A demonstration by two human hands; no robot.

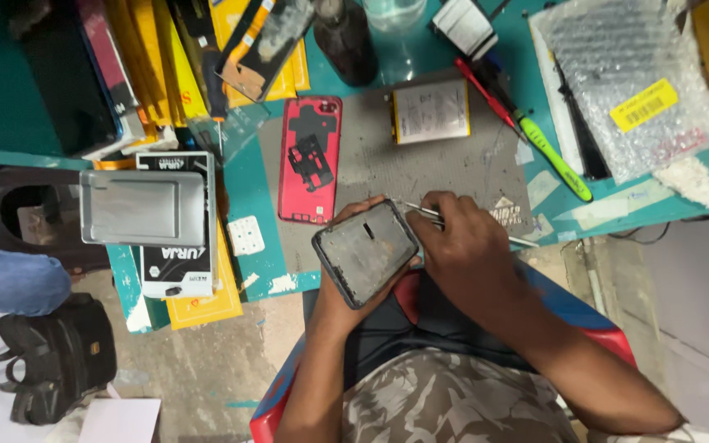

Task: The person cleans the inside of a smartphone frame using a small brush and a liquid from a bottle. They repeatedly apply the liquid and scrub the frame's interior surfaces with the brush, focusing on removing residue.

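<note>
My left hand [340, 287] grips an opened grey phone frame [365, 252] from beneath, tilted, with its bare inner side facing up. My right hand [461, 246] rests against the frame's right edge and holds thin metal tweezers [427, 214] whose tips point at the frame's upper corner. On the grey work mat [445, 172] just beyond lie a red phone back cover [310, 160] and a flat white phone battery [431, 111].
A green-handled screwdriver [555, 157] and a red tool [486, 92] lie at the right. A bubble-wrap packet [629, 78] sits at the far right. A grey metal block [143, 207] rests on stacked boxes at the left. A dark bottle [346, 41] stands at the back. A black bag [51, 353] is on the floor.
</note>
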